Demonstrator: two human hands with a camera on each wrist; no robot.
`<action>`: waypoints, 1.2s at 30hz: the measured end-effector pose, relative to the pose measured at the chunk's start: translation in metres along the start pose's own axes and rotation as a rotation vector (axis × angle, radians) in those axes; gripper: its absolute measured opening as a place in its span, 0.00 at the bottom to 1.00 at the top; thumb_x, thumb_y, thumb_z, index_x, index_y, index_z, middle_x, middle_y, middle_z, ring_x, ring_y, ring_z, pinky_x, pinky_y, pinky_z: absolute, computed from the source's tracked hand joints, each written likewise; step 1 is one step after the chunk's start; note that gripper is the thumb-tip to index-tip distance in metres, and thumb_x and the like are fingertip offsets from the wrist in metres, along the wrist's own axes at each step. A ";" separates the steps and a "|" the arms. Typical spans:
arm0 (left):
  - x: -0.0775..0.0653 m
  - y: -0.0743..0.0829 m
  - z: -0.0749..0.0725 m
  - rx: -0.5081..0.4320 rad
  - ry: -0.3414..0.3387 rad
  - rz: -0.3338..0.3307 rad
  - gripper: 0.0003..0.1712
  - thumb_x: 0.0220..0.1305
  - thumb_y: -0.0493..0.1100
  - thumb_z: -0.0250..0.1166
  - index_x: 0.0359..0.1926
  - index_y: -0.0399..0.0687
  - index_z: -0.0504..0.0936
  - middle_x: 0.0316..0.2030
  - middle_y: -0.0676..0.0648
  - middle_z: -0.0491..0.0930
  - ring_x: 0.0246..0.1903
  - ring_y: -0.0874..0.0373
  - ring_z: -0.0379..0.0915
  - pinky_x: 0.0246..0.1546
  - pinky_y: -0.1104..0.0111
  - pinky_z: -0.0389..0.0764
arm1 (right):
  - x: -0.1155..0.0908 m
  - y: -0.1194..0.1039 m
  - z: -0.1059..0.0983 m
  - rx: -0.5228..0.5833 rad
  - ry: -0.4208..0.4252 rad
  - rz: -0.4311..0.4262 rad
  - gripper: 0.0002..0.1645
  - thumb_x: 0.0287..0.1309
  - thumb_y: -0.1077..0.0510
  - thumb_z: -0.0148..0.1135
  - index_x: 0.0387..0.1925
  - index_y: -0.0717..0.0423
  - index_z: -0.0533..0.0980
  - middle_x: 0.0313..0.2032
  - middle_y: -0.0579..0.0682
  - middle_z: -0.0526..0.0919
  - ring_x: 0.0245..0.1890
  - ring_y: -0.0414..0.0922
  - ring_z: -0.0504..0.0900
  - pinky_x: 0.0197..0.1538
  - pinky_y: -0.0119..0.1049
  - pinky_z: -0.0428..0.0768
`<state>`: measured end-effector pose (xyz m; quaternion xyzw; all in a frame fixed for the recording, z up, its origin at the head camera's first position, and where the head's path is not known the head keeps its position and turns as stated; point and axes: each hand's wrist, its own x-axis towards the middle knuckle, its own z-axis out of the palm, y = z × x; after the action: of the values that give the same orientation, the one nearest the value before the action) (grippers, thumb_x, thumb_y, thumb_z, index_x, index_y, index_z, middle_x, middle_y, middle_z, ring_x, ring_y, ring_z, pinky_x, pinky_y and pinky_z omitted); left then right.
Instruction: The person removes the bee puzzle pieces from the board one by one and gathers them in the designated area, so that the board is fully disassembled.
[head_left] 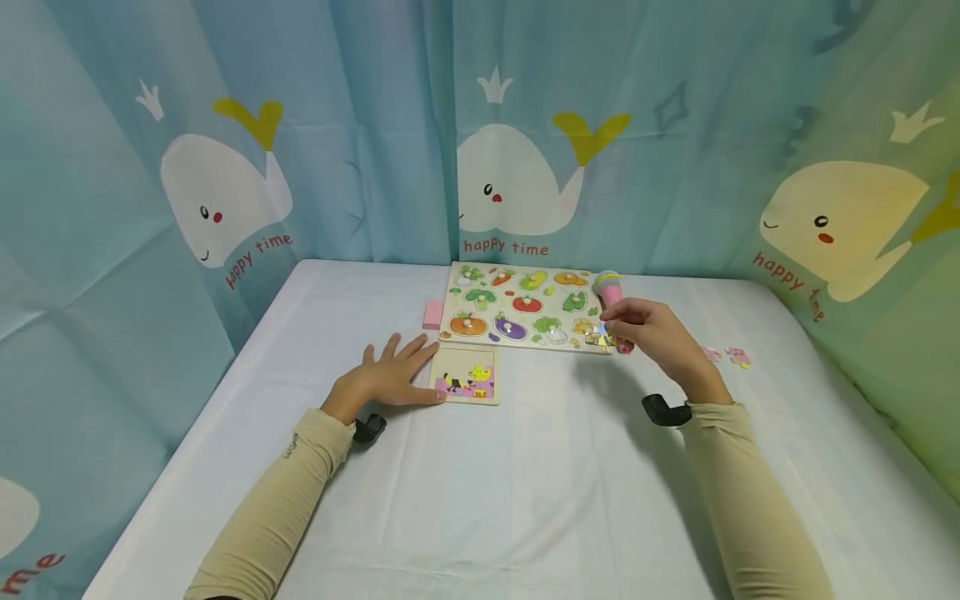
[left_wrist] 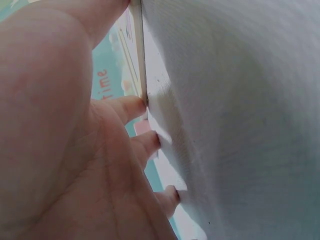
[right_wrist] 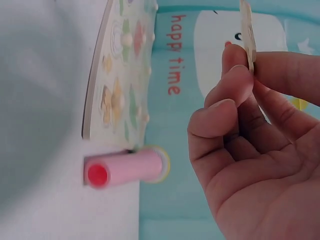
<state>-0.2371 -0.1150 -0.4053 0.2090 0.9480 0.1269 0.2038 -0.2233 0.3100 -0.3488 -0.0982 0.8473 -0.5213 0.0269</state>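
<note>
Right hand (head_left: 656, 335) pinches 1 piece (right_wrist: 248, 31); left hand (head_left: 388, 377), spread, touches 1 puzzle (head_left: 467, 361); 2 loose pieces (head_left: 738, 356).

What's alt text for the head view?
A person's right hand pinches a small puzzle piece near a vegetable puzzle board, while the left hand, fingers spread, touches a small jigsaw tray. A toy microphone lies beside the board; loose pink pieces lie farther right.

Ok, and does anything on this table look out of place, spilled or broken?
Nothing looks spilled or visibly damaged. The only slight oddity is the loose pink pieces on the white tablecloth, just past the right hand, well apart from the partly filled wooden tray; perhaps just mid-puzzle scatter.
</note>
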 end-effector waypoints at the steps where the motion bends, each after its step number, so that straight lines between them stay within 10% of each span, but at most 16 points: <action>1: 0.000 0.000 0.000 0.001 -0.001 -0.001 0.59 0.71 0.73 0.61 0.88 0.55 0.45 0.87 0.44 0.37 0.83 0.33 0.24 0.73 0.28 0.31 | -0.001 0.001 -0.003 -0.007 0.007 0.000 0.16 0.76 0.63 0.62 0.56 0.73 0.76 0.36 0.50 0.83 0.33 0.44 0.78 0.39 0.36 0.81; 36: 0.001 -0.002 0.000 0.001 -0.001 0.011 0.59 0.71 0.74 0.60 0.88 0.56 0.45 0.87 0.45 0.36 0.83 0.33 0.23 0.73 0.27 0.31 | -0.024 0.051 -0.071 -0.113 0.234 0.154 0.19 0.79 0.60 0.58 0.58 0.74 0.77 0.35 0.36 0.83 0.32 0.38 0.77 0.35 0.32 0.78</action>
<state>-0.2388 -0.1162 -0.4067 0.2143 0.9469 0.1272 0.2033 -0.2177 0.3990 -0.3632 0.0271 0.8776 -0.4771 -0.0379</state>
